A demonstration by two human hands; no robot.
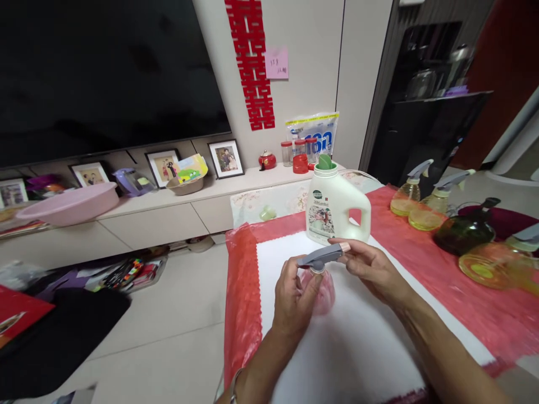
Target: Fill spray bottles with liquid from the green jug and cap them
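A small clear spray bottle (pixel 326 294) with pinkish contents and a grey trigger head (pixel 322 256) is over the white sheet. My left hand (pixel 295 294) is closed around its neck, thumb in front. At the pinkish nozzle tip (pixel 345 247), the fingers of my right hand (pixel 373 266) pinch from the right. Just behind my hands stands a large cream detergent jug (pixel 334 202), its green cap (pixel 325 163) sitting in the mouth.
Several spray bottles with yellow liquid (pixel 427 212) and a dark green bottle (pixel 465 233) stand on the red plastic cover (pixel 385 210) at the right. White sheet (pixel 357 348) lies under my hands. A TV cabinet (pixel 155 224) with a pink basin (pixel 71 205) runs along the wall.
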